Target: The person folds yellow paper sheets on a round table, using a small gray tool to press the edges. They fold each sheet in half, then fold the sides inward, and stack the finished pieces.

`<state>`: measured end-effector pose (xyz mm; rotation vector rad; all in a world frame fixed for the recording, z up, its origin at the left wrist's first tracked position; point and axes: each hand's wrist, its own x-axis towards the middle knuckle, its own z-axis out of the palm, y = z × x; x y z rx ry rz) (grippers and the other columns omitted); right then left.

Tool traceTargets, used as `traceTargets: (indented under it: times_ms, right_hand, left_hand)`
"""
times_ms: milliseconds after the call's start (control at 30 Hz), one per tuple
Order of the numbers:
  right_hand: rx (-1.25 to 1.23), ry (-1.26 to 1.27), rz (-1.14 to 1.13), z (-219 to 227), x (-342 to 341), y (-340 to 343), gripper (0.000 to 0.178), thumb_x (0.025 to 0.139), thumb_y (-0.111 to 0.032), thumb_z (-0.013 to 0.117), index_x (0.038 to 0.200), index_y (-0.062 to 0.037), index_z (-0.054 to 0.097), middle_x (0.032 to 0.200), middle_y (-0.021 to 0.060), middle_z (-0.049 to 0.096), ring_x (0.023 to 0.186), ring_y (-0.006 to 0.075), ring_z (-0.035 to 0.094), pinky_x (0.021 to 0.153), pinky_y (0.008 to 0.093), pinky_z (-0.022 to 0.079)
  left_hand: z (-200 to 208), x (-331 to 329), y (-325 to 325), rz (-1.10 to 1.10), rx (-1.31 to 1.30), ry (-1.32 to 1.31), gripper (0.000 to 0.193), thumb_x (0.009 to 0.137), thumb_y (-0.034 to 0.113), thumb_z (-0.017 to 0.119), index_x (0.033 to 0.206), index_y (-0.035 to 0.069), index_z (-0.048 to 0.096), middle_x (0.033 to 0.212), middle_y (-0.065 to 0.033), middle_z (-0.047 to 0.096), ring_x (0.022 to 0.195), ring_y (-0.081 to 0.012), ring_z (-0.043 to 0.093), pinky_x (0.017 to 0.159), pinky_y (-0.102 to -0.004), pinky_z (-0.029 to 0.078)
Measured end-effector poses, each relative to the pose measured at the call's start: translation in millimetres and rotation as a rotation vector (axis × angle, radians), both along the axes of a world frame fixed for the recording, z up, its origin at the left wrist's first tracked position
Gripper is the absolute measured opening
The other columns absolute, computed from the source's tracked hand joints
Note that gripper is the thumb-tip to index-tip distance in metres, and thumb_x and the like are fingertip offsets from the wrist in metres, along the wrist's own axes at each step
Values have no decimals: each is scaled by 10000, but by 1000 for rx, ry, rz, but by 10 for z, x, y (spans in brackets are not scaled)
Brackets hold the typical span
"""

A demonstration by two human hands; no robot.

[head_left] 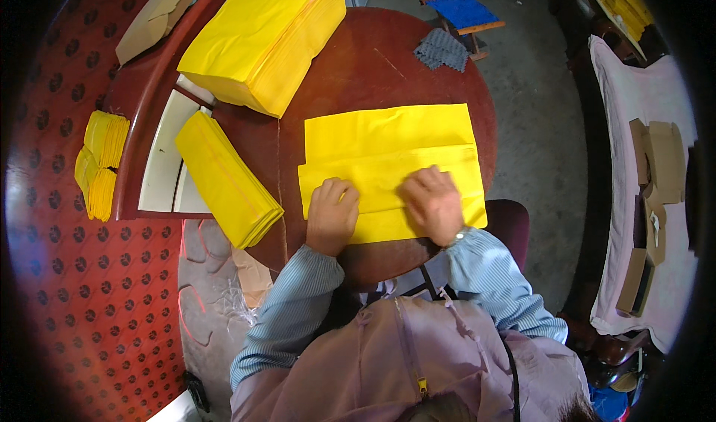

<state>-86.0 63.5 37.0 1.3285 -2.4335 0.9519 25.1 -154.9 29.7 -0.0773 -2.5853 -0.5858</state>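
Observation:
A yellow fabric piece point(391, 135) lies on the round dark-red table, with a folded band running across its middle. On its left part rests my left hand point(332, 214), knuckles bent and fingers slightly apart, the fingertips on the fabric. My right hand point(435, 204) touches the band further right; its fingers are curled and smeared by motion. Whether either hand pinches the cloth underneath is hidden. To the left lies a folded yellow bundle point(227, 179), at a slant. Behind it stands a thick stack of yellow fabric point(261, 41).
The table point(380, 71) has a seam left of the fabric. Another yellow stack point(101, 164) sits on the red patterned surface at the far left. A grey textured mat point(441, 50) hangs by the far edge, near a blue-topped stool point(464, 11). Cardboard boxes point(664, 161) lie at right.

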Motion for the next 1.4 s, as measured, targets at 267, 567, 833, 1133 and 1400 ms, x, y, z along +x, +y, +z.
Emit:
traceTargets:
  times_ms: [267,567,833,1133,1400]
  right_hand:
    - [136,-70,79,12,205,-178,185,853,-183,752,1024,-116,730,1037,45,672,999,261,610,837,412,467]
    - [128,-68,-83,37,147,222,173,885,-195,760,1041,-123,741,933,54,690,910,267,624,789,405,462]
    - [133,-60,-187,-10,35,488,138,891,-179,754,1000,-96,740,887,64,700,874,267,648,768,405,487]
    - [151,-4,-312,20,16,573,147,890,-189,771,956,-62,741,904,120,680,912,292,643,787,428,506]
    - [170,-31,-425,143,-71,688,156,867,-163,778,992,-78,741,907,95,690,892,295,633,784,424,489]
  left_hand:
    - [-44,331,-157,32,46,-69,126,817,-30,634,912,36,684,932,-151,620,956,-353,618,833,-463,508]
    - [-72,506,-255,102,71,-58,166,876,7,661,1008,41,755,955,-153,681,878,-343,635,789,-451,523]
    - [62,334,-208,118,-190,-33,127,888,104,751,986,25,768,940,-133,684,878,-302,636,796,-439,512]
    - [-10,33,155,125,-30,27,229,866,44,669,1086,29,732,1051,-143,661,997,-332,625,848,-416,511]
    - [-15,-16,217,-66,48,-106,353,840,-7,637,1165,78,743,1072,-125,659,1056,-335,631,898,-431,517]
